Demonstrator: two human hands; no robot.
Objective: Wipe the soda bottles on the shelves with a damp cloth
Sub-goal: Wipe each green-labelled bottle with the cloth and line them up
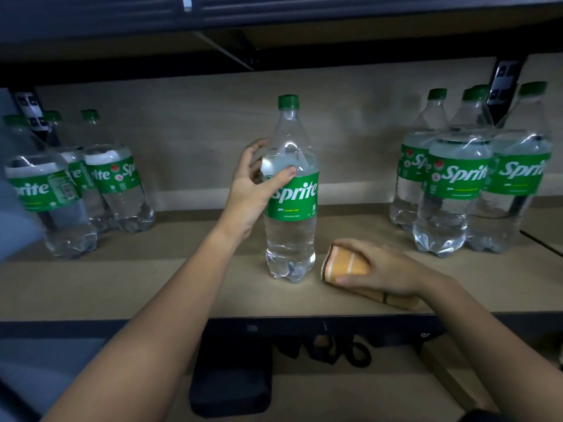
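Altogether seven bottles: three left (76, 184), one centre (291, 193), three right (469, 178).

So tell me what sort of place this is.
Probably a shop stockroom or store aisle: rows of identical Sprite bottles stand on a wooden shelf of a metal rack, with another shelf above.

Dim scene lit from the viewer's side: a bright pool falls on the middle bottle (291, 190) and shelf (122, 287), glare streaks the right bottles (469, 178), while edges darken, curve and blur, notably the left bottles (45, 190).
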